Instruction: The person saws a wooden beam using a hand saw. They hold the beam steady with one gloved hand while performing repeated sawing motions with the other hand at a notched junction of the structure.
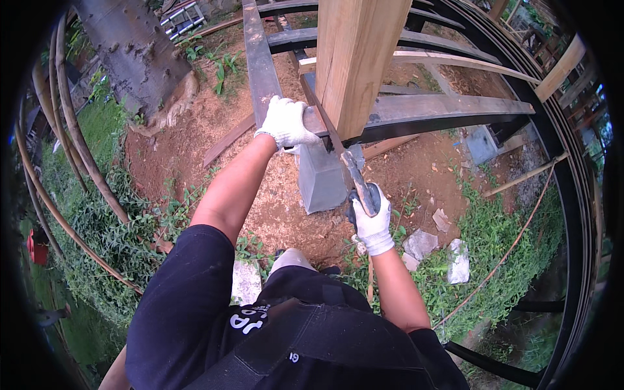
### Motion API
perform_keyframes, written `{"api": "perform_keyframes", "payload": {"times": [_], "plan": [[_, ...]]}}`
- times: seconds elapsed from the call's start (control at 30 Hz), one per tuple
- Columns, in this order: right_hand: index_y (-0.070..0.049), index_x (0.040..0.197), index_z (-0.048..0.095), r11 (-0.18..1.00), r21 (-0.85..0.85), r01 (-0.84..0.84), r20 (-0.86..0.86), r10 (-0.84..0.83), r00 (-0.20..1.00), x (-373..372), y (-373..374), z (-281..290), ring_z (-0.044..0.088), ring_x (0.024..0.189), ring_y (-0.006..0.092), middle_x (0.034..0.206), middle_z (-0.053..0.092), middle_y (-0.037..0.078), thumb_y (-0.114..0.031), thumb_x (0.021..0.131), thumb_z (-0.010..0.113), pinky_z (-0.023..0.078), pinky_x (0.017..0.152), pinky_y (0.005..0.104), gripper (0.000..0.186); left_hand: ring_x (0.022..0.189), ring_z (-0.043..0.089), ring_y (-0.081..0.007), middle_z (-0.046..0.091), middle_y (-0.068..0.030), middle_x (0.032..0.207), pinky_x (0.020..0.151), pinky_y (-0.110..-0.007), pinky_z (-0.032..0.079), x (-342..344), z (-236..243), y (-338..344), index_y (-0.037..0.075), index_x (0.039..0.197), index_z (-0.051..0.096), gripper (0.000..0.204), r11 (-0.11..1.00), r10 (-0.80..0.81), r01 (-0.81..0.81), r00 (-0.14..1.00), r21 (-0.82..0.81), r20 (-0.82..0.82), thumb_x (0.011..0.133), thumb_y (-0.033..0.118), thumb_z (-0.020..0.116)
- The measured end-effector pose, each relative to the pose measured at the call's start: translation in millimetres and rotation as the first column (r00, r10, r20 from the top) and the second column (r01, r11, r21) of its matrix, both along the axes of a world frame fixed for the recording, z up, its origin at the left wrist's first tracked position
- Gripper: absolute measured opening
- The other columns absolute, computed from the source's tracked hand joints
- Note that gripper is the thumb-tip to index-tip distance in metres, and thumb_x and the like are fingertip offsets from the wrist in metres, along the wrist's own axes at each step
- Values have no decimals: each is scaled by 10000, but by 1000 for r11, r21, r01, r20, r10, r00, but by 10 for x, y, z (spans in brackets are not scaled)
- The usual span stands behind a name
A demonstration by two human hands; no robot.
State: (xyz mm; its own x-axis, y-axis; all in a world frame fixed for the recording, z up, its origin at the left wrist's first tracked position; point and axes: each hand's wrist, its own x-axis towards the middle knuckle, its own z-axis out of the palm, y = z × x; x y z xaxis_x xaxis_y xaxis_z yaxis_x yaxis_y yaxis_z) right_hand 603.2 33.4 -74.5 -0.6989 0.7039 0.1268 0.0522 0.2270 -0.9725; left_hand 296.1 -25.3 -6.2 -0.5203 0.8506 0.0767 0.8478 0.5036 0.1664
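Note:
My right hand (pixel 372 220), in a white work glove, is wrapped round the grip of a hand saw (pixel 352 170). The saw's narrow blade slants up and away, along the left side of a thick wooden post (pixel 354 65). My left hand (pixel 286 122), also gloved, grips a dark-topped beam (pixel 265 71) where it meets a short crosspiece beside the blade. Under this joint stands a grey tapered concrete footing (pixel 322 179). How deep the blade sits in the wood is hard to make out.
Dark curved beams (pixel 448 107) run right from the post to a black curved frame (pixel 569 214). A tree trunk (pixel 130 52) rises at the far left, near bent poles (pixel 81 143). Broken stone pieces (pixel 420 244) and a loose board (pixel 229 140) lie on the reddish soil.

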Motion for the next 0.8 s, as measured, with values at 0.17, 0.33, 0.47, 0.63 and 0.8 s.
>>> {"api": "perform_keyframes", "payload": {"times": [0.17, 0.33, 0.47, 0.63, 0.8], "plan": [[17, 1107, 699, 991, 112, 78, 87, -88, 992, 1366, -513, -144, 768, 882, 242, 950, 770, 162, -57, 863, 737, 585, 818, 370, 258, 1272, 585, -393, 682, -248, 1236, 1224, -513, 277, -11, 41, -114, 2, 1334, 669, 988, 999, 46, -46, 998, 2, -36, 578, 623, 809], [3, 1111, 654, 975, 221, -7, -19, 12, 1000, -345, 180, 163, 744, 845, 356, 919, 740, 188, -120, 877, 771, 569, 781, 419, 289, 1277, 583, -385, 680, -247, 1244, 1217, -490, 302, -17, -37, 99, 9, 1345, 666, 998, 1000, -24, 24, 998, 0, -50, 592, 649, 808], [9, 1112, 652, 997, 77, -8, 24, 6, 1000, -53, -21, 40, 740, 865, 383, 915, 736, 198, -106, 878, 767, 569, 787, 431, 285, 1308, 567, -390, 668, -248, 1279, 1226, -500, 292, 15, 89, 21, 8, 1342, 667, 981, 995, 28, -25, 999, -95, 32, 603, 640, 800], [14, 1133, 705, 991, 129, 42, 48, -48, 998, 1293, -460, -95, 764, 809, 256, 858, 743, 146, -67, 847, 734, 592, 801, 376, 299, 1322, 557, -410, 670, -253, 1284, 1250, -529, 253, -68, 110, -48, 4, 1324, 670, 956, 999, 43, -43, 999, 16, -21, 603, 618, 799], [4, 1140, 649, 958, 279, 65, -62, -50, 997, -434, 149, 70, 753, 874, 362, 940, 744, 186, -139, 861, 787, 574, 806, 424, 342, 1292, 576, -391, 691, -239, 1242, 1197, -505, 314, 40, 26, 97, 5, 1288, 688, 924, 1000, -15, 15, 1000, -3, -13, 593, 603, 800]]}}
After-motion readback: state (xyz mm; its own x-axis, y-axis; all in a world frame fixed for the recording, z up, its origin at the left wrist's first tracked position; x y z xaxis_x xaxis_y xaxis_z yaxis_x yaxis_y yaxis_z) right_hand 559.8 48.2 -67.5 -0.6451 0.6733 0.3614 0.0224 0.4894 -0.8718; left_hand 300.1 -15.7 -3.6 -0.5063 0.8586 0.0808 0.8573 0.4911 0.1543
